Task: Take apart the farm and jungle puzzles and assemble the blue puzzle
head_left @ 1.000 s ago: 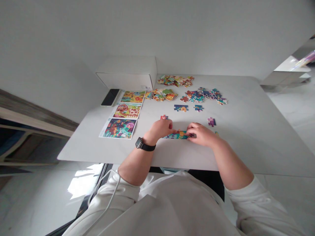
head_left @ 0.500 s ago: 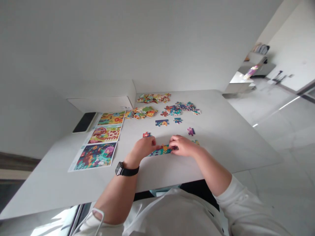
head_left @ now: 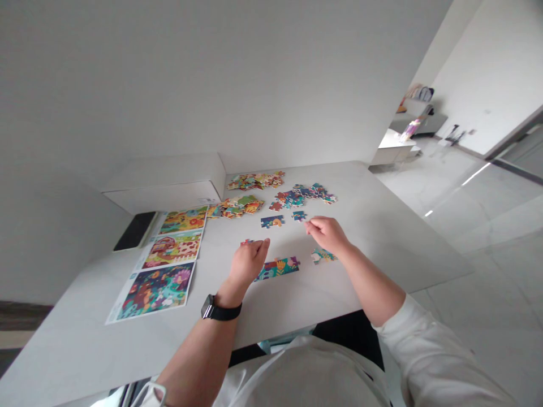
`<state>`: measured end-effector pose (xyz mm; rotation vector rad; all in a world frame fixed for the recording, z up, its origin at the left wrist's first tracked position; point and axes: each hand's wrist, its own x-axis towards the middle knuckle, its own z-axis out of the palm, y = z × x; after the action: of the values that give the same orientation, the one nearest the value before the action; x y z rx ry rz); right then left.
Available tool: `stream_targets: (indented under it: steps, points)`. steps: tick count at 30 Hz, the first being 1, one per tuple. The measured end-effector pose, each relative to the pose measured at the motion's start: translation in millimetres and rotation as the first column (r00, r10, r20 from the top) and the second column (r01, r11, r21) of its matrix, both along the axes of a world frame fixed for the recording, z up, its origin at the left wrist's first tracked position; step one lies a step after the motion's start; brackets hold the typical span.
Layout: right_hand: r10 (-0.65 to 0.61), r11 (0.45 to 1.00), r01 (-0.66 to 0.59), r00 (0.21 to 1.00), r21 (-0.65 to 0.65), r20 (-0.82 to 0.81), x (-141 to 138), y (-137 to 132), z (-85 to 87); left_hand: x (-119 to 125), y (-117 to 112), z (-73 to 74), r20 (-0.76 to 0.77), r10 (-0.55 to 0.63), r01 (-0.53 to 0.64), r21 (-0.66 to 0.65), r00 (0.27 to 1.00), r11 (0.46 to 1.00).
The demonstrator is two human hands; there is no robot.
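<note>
A joined strip of jigsaw pieces (head_left: 279, 268) lies on the table in front of me. My left hand (head_left: 248, 263), a watch on its wrist, rests at the strip's left end with its fingers curled in. A red puzzle piece (head_left: 246, 242) peeks out beyond it. To the strip's right, across a small gap, lies a short joined section (head_left: 323, 256). Above that section is my right hand (head_left: 330, 233), fingers bent together; whatever they hold is hidden. Just past its fingertips lies a blue puzzle piece (head_left: 299, 216), with a joined blue pair (head_left: 272, 221) to its left.
Piles of loose pieces lie farther back: a blue-and-red one (head_left: 292, 198) and two yellowish ones (head_left: 257, 181). Printed picture sheets (head_left: 156, 291) are at the left, beside a dark phone-like slab (head_left: 134, 230). A white box (head_left: 165, 195) stands against the wall.
My right hand has left the strip's right end and moved away and rightward, over where a purple piece lay. The strip's right end now shows. My left hand stays near the strip. The view has shifted.
</note>
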<state>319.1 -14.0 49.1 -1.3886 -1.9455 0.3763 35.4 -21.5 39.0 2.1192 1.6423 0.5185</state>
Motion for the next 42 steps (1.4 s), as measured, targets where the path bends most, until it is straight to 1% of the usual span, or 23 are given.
stream_targets:
  steps: [2,3,6,9,11,15,17,19,20,21,22,24,25,26,27,28,30,32,34,37,39,40,42]
  points:
    - [-0.127,0.989,0.125,0.992,-0.074,-0.025,17.0,18.3,4.7,0.6,-0.1,-1.7,0.067,-0.001,0.001,-0.008,0.998,1.000]
    - [-0.164,0.981,0.163,0.987,-0.105,0.001,25.8,29.9,6.7,0.9,0.2,-2.5,0.103,0.001,0.000,-0.006,0.995,1.000]
    - [-0.273,0.947,0.289,0.954,-0.140,0.123,49.5,70.6,10.8,1.8,1.7,-3.8,0.164,0.021,-0.023,0.009,0.986,1.000]
    - [-0.352,0.901,0.406,0.891,-0.156,0.285,63.8,111.7,12.4,2.5,3.2,-3.7,0.141,0.058,-0.060,0.009,0.988,0.998]
    - [-0.347,0.889,0.431,0.853,-0.151,0.390,66.3,135.3,12.1,2.3,4.0,-3.3,0.137,0.076,-0.078,0.012,0.988,0.997]
    - [-0.298,0.898,0.422,0.796,-0.129,0.526,60.3,171.4,8.9,-1.2,5.8,-4.2,0.203,0.108,-0.109,-0.003,0.973,0.994]
    - [-0.278,0.892,0.430,0.767,-0.140,0.579,56.3,185.6,7.0,-4.1,7.6,-6.1,0.259,0.145,-0.146,-0.018,0.955,0.989]
    - [-0.250,0.885,0.436,0.740,-0.162,0.624,53.3,198.1,5.8,-7.1,10.9,-8.6,0.373,0.191,-0.197,-0.021,0.908,0.980]
    - [-0.233,0.881,0.439,0.729,-0.179,0.644,52.1,203.7,5.5,-8.5,13.3,-9.8,0.463,0.216,-0.227,-0.032,0.860,0.973]
    - [-0.217,0.874,0.445,0.718,-0.197,0.661,50.9,208.8,5.2,-9.9,16.2,-10.7,0.569,0.245,-0.258,-0.059,0.785,0.964]
    - [-0.203,0.865,0.454,0.708,-0.215,0.677,49.8,213.1,5.0,-11.3,19.4,-11.2,0.679,0.277,-0.284,-0.105,0.680,0.953]
    - [-0.182,0.843,0.477,0.688,-0.248,0.702,47.3,219.1,4.6,-14.5,26.2,-11.0,0.852,0.333,-0.301,-0.220,0.405,0.928]
    - [-0.177,0.835,0.486,0.682,-0.259,0.710,46.2,220.7,4.2,-16.3,29.3,-10.3,0.900,0.340,-0.290,-0.260,0.272,0.921]
    - [-0.176,0.830,0.491,0.679,-0.263,0.713,45.3,221.3,3.6,-18.3,32.0,-9.3,0.928,0.336,-0.277,-0.285,0.159,0.918]
    - [-0.181,0.832,0.492,0.680,-0.258,0.711,44.9,221.1,2.7,-20.4,34.0,-8.3,0.943,0.324,-0.264,-0.295,0.072,0.918]
    - [-0.195,0.836,0.491,0.683,-0.246,0.704,45.2,220.2,1.6,-22.3,35.5,-7.2,0.950,0.311,-0.256,-0.298,0.012,0.920]
    - [-0.240,0.846,0.491,0.699,-0.207,0.673,47.8,216.5,-1.1,-25.6,36.9,-5.3,0.955,0.294,-0.252,-0.297,-0.052,0.921]
    - [-0.289,0.852,0.490,0.734,-0.185,0.614,52.9,210.6,-3.6,-27.7,37.0,-3.8,0.958,0.278,-0.263,-0.288,-0.074,0.921]
    - [-0.323,0.856,0.476,0.797,-0.201,0.511,58.3,202.2,-4.6,-28.5,36.8,-2.6,0.963,0.260,-0.278,-0.271,-0.077,0.922]
    - [-0.340,0.875,0.402,0.907,-0.269,0.247,59.5,183.6,-2.0,-27.8,36.7,-1.5,0.970,0.240,-0.266,-0.243,-0.046,0.933]
    - [-0.307,0.903,0.295,0.952,-0.312,0.013,51.1,166.9,1.7,-26.1,36.7,-1.6,0.971,0.237,-0.217,-0.228,0.015,0.949]
    - [-0.271,0.920,0.225,0.956,-0.321,-0.108,43.5,157.6,3.6,-24.9,36.6,-1.9,0.971,0.233,-0.191,-0.218,0.058,0.957]
    - [-0.181,0.949,0.082,0.933,-0.304,-0.311,22.6,138.2,6.6,-22.5,36.8,-2.5,0.964,0.211,-0.157,-0.185,0.163,0.970]
